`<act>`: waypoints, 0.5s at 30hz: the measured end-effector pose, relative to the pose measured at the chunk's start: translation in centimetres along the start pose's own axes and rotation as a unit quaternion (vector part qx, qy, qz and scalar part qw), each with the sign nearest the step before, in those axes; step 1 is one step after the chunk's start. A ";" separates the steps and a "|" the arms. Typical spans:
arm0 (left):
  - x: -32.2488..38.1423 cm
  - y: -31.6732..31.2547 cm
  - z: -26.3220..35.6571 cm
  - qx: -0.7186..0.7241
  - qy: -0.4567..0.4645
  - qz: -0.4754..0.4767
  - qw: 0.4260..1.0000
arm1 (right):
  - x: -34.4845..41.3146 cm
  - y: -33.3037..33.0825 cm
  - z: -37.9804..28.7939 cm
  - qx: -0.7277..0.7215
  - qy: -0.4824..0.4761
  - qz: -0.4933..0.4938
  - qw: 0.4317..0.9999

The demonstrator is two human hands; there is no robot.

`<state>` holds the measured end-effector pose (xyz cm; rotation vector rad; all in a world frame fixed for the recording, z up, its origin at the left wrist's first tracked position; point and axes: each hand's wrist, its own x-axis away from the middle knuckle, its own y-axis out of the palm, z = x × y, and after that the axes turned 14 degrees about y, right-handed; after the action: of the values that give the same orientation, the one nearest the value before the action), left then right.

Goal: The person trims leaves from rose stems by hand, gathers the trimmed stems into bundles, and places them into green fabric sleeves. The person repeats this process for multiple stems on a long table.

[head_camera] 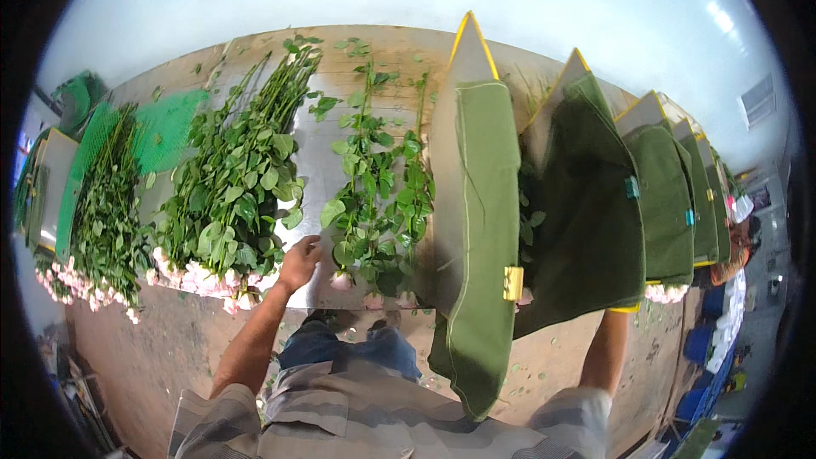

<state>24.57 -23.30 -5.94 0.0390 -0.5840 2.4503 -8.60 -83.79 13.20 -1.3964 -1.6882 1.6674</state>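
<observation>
My left hand [302, 262] hovers by the front edge of the metal-topped table [317, 140], with nothing seen in its fingers. To its left lies a thick bunch of leafy rose stems [242, 185], pale pink blooms [203, 279] facing me. A few loose rose stems [366, 172] are laid to the hand's right, with one pink bloom [341, 280] at the edge. My right hand is out of view behind a dark green cloth flap [586, 204]; only its forearm shows below. A lighter green cloth [488, 204] with a yellow clip [512, 284] drapes over the nearest divider.
Several yellow-edged dividers [470, 44] with green cloths stand in a row to the right. Green plastic netting [169, 127] and another rose bunch [109, 197] lie left. Blue buckets [698, 341] stand far right, near another person's arm [732, 268]. Leaves litter the floor [542, 376].
</observation>
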 end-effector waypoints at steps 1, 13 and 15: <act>-0.2 1.1 0.3 -0.034 0.020 0.013 0.999 | 1.3 0.7 1.4 -0.007 0.009 0.022 1.000; -5.6 5.4 -1.6 -0.122 0.103 0.027 0.987 | 47.2 2.3 -11.8 -0.162 0.344 -0.536 0.754; -4.9 3.8 -2.7 0.105 0.062 -0.015 0.992 | 46.3 3.1 -19.2 -0.148 0.140 -0.427 0.881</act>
<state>26.64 -27.61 -10.64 -0.0194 -0.2691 2.4543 -11.50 -36.04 -2.03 -0.7294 -2.0001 0.7031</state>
